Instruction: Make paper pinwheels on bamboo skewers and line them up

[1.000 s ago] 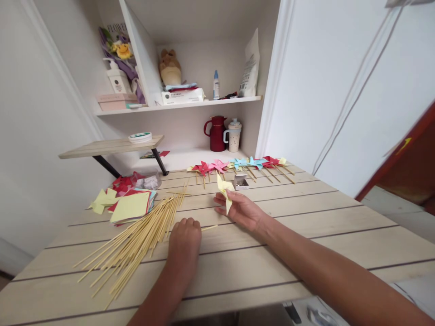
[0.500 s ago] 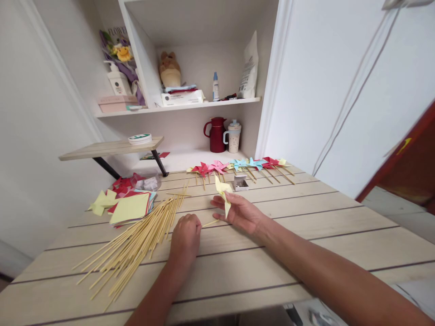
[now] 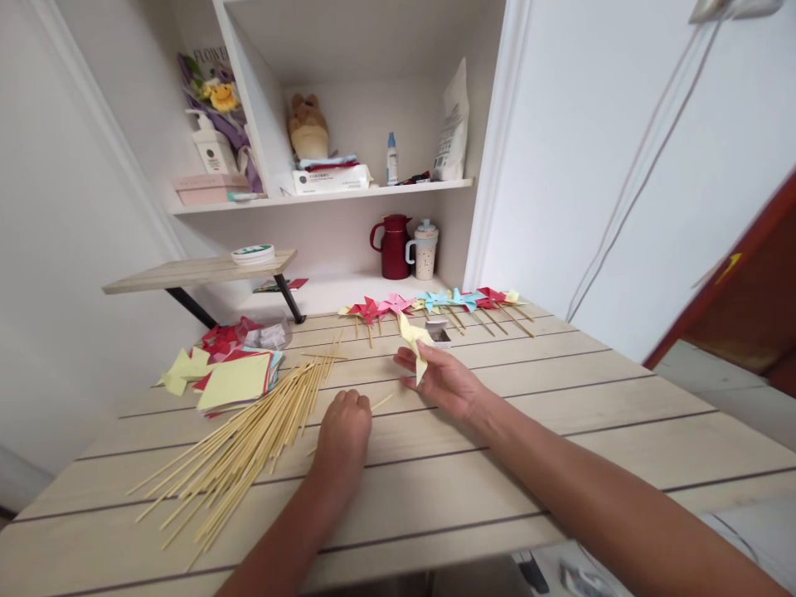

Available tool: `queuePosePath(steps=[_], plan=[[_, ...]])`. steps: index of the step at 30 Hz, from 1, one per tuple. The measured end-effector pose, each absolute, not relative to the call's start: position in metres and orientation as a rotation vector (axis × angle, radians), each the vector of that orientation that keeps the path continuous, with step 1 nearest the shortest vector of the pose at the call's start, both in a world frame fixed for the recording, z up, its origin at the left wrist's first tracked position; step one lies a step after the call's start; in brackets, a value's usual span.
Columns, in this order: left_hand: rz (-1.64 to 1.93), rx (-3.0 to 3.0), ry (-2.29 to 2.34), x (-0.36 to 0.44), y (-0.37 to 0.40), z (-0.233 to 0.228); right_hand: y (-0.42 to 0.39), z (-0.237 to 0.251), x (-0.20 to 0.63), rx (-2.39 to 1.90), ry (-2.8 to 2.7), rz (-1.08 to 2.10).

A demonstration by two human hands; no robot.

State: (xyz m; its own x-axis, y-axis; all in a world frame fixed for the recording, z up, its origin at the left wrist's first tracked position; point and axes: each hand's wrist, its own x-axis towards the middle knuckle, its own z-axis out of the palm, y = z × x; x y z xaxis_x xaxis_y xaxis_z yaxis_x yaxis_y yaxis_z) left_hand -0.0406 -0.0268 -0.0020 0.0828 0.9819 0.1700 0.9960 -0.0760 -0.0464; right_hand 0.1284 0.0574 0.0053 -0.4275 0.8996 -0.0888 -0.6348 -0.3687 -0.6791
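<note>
Head view: your left hand [image 3: 344, 427] is curled into a fist on the table [image 3: 560, 398], knuckles up, pinching one wooden stick [image 3: 381, 402] whose far end pokes out toward your right hand; half a second ago that stick lay flatter, and now its tip has tilted up and away from you. Your right hand [image 3: 444, 383] lies palm up just beyond the fist, thumb and fingers closed on a yellow paper pinwheel [image 3: 415, 342], which has drifted slightly farther from you than before, so that it now overlaps the small silver box [image 3: 439, 331] behind it. Left of the fist, the pile of sticks [image 3: 249, 444] fans out toward the near edge, unchanged, and beyond the pile sits the stack of coloured paper squares [image 3: 236, 380] with loose yellow and red folded pieces beside it. Past the silver box, a row of finished pinwheels [image 3: 429, 303] in red, pink, blue and yellow lies along the table's far edge. How much of the stick runs under your left hand is hidden by the fingers, and the silver box's contents are too small to make out. The red jug [image 3: 394, 246] and the speckled cup [image 3: 425, 249] stand behind the pinwheel row.
</note>
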Motion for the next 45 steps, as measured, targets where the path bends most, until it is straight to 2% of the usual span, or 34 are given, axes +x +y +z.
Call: queuePosePath(steps=[10,22,28,35,39,45], plan=[[-0.592,-2.066,-2.197,-0.046,-0.018,-0.01,0.051,0.008,0.127,-0.565,-0.758,2.016],[-0.724,-2.234,-2.106,-0.046,-0.016,-0.014,0.044,-0.003,0.109,-0.472,-0.704,2.086],[-0.666,-2.281,-2.11,-0.045,-0.019,-0.01,0.044,-0.006,0.105,-0.45,-0.745,2.063],[-0.336,-2.146,-2.214,-0.035,-0.02,-0.001,0.053,0.004,0.12,-0.54,-0.796,1.923],[-0.341,-2.104,-2.258,-0.032,-0.016,-0.002,0.059,0.004,0.127,-0.624,-0.842,1.826],[-0.429,-2.062,-2.325,-0.035,-0.013,-0.007,0.059,0.007,0.128,-0.67,-0.725,1.846]])
